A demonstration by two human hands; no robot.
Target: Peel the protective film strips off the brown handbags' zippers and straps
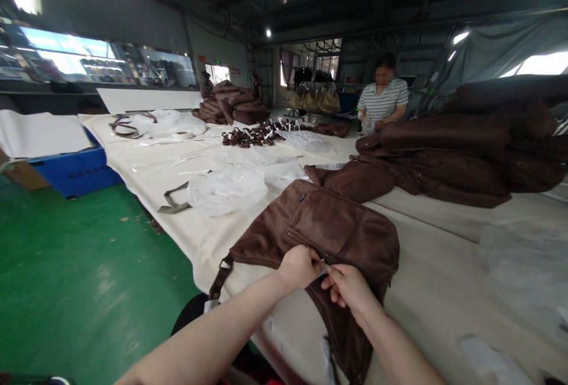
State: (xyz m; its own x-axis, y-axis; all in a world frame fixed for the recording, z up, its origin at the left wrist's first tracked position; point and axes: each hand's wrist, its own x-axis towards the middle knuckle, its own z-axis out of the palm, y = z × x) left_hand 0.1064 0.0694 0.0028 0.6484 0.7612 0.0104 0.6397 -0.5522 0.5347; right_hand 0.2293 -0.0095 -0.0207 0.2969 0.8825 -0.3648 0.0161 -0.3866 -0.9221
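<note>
A small pale piece (323, 267), too small to identify, is pinched between the fingertips of the left hand (299, 267) and right hand (348, 287), held nearly together at a zipper on the brown bag (355, 219). The bag is laid flat on the cream-covered table (432, 255), directly under and beyond both hands; a strap (218, 281) is hung off its corner, left of the left hand. Crumpled clear plastic (523, 272) is spread well to the right of the right hand. Beyond the left hand, a plastic bag (226, 191) is left beside a grey strap (174, 200). Beyond and right of the hands, brown bags (448, 160) are stacked. Farther ahead, small dark brown pieces (255, 135) are heaped, backed by a larger brown pile (231, 104). Past the stacked bags, clear plastic is handled by a co-worker (384, 101) in a striped shirt.
</note>
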